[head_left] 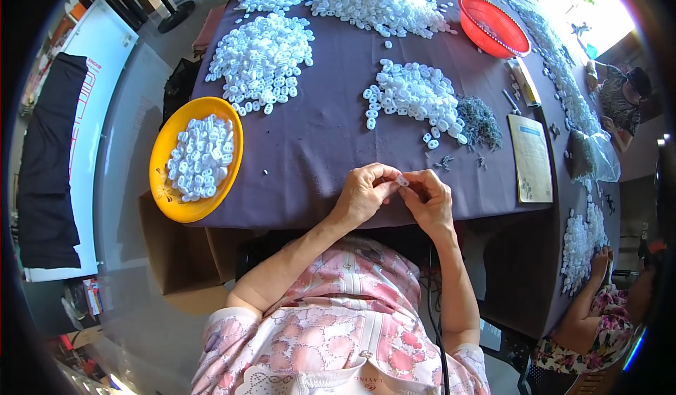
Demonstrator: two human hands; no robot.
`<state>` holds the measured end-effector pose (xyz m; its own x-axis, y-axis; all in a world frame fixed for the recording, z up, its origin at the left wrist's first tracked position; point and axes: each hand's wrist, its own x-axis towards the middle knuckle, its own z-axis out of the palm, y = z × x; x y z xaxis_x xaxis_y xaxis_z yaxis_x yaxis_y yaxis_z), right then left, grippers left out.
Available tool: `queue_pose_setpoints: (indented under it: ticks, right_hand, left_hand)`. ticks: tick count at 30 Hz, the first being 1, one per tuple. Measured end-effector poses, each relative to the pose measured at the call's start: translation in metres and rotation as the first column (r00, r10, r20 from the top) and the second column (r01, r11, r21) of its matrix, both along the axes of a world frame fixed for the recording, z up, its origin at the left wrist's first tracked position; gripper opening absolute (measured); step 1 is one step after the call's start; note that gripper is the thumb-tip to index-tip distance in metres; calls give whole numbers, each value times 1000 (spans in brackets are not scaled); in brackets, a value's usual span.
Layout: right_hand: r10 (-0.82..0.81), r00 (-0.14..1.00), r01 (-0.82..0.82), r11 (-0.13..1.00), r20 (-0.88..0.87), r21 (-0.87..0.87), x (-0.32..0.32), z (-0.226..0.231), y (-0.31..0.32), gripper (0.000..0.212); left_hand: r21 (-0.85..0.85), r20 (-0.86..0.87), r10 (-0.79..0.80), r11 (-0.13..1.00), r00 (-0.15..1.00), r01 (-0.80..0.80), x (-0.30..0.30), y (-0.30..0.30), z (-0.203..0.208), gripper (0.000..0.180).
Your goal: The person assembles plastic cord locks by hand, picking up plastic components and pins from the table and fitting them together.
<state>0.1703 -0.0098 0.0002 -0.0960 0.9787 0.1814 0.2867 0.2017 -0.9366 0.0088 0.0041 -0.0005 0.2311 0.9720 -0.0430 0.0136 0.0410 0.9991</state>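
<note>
A table point(324, 134) draped in dark purple cloth fills the centre of the frame. White plastic clip pieces lie heaped at upper centre point(415, 96); more fill a round yellow dish point(163, 157) at left. At lower centre, both hands are closed, pinching one small white plastic clip point(402, 181) between them: left hand point(365, 192) grips its left side, right hand point(428, 196) its right. Long axis cannot be told.

small part point(402, 181): white plastic, smooth, faintly glossy
piles of parts point(415, 93): same white plastic
yellow bowl point(163, 148): glossy plastic
red basket point(493, 25): plastic mesh
tablecloth point(324, 134): matt purple cloth
springs point(480, 122): grey metal
booklet point(531, 157): paper
</note>
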Motion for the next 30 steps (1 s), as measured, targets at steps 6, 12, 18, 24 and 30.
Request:
queue_pose_setpoints:
  ticks: [6, 12, 18, 24, 30]
  right_hand:
    - [16, 998, -19, 998, -59, -60, 3, -6, 0, 17]
    - [-33, 983, 0, 983, 179, 185, -3, 1, 0, 17]
    - [-53, 957, -40, 948, 284, 314, -4, -3, 1, 18]
    - [-79, 962, -3, 955, 263, 298, -6, 2, -2, 18]
    - [-36, 977, -27, 957, 211, 290, 0, -3, -3, 18]
  left_hand:
    - [-35, 38, 36, 999, 999, -34, 3, -3, 1, 9]
    - [279, -88, 105, 957, 991, -76, 1, -3, -7, 11]
    - [579, -416, 265, 815, 870, 29, 3, -5, -4, 12]
    - [572, -404, 261, 820, 877, 19, 3, -4, -6, 7]
    - [638, -463, 279, 764, 841, 97, 4, -7, -9, 5]
